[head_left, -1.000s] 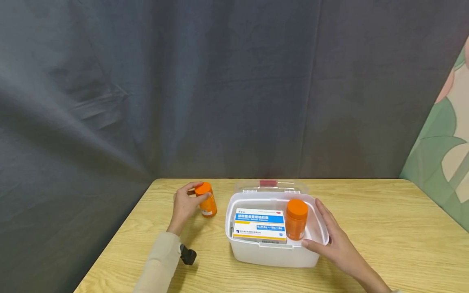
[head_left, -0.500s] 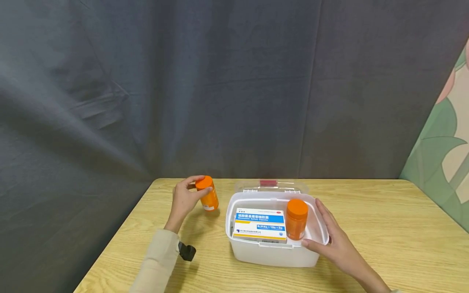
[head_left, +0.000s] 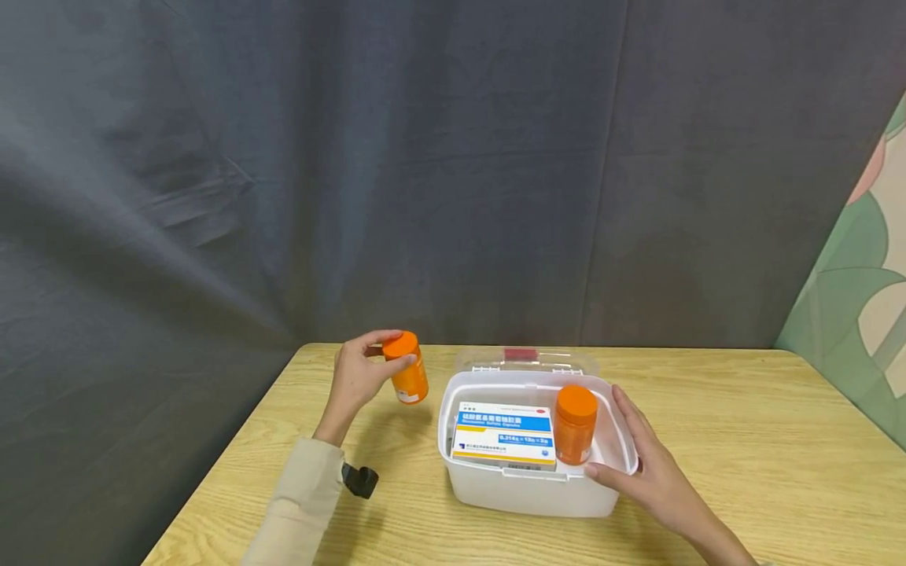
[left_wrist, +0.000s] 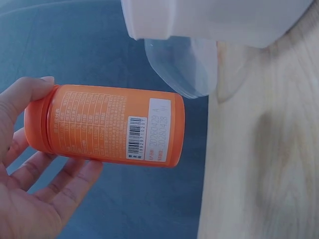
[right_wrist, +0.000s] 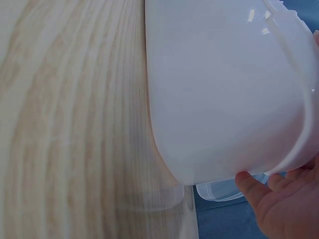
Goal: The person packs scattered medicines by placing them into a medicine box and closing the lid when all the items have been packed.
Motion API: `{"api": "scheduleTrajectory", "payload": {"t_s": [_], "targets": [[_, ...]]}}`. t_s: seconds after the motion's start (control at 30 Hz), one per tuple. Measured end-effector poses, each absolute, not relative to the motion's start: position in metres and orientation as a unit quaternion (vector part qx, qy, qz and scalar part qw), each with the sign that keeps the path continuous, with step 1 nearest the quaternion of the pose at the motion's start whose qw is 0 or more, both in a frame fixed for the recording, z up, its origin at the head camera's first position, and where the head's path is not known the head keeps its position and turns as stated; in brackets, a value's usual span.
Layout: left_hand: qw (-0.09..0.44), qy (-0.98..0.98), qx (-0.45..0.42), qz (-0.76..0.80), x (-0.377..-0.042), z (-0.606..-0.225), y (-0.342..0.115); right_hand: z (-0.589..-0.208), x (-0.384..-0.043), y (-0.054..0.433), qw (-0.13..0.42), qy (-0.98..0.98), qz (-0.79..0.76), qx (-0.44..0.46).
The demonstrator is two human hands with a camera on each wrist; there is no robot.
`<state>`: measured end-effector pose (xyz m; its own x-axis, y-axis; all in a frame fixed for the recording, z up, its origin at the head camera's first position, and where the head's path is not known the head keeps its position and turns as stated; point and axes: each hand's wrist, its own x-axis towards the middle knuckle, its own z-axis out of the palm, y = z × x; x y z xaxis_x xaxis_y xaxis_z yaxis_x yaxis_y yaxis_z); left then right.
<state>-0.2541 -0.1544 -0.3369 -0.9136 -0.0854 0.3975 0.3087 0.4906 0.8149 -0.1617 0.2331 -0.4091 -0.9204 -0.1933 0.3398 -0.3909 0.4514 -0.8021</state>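
Observation:
My left hand [head_left: 357, 379] grips an orange bottle [head_left: 409, 379] near its cap, thumb on one side and fingers on the other. The bottle hangs tilted a little above the table, left of a white plastic box [head_left: 531, 491]. In the left wrist view the label of the bottle [left_wrist: 114, 124] shows a barcode. My right hand [head_left: 654, 468] rests against the right side of the box, thumb at the front rim and fingers fairly straight along the outer wall. Inside the box, a medicine carton [head_left: 504, 436] lies on the left and a second orange bottle [head_left: 576, 424] stands on the right.
The box's clear lid [head_left: 566, 362] with a red latch [head_left: 520, 354] lies swung back behind it. Everything stands on a light wooden table [head_left: 736, 440]. A dark grey curtain [head_left: 453, 173] hangs behind the table's far edge.
My left hand has lifted the orange bottle off the table and shifted it slightly right. My right hand and the box have stayed in place.

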Motion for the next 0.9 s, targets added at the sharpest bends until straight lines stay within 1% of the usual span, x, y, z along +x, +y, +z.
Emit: {"api": "scheduleTrajectory", "payload": {"t_s": [0.37,0.57,0.77,0.9], "targets": [[0.188,-0.843,-0.089,-0.497,-0.244,-0.319,-0.144,-0.408,-0.161,0.233,0.097,-0.849,0.492,0.169],[0.195,-0.843,-0.099,-0.492,-0.238,-0.311,-0.140,-0.408,-0.162,0.233,0.098,-0.847,0.493,0.174],[0.186,-0.841,-0.112,-0.496,-0.234,-0.303,-0.134,-0.407,-0.162,0.233,0.096,-0.847,0.494,0.172],[0.190,-0.844,-0.121,-0.487,-0.231,-0.298,-0.130,-0.407,-0.162,0.233,0.097,-0.843,0.499,0.177]]}}
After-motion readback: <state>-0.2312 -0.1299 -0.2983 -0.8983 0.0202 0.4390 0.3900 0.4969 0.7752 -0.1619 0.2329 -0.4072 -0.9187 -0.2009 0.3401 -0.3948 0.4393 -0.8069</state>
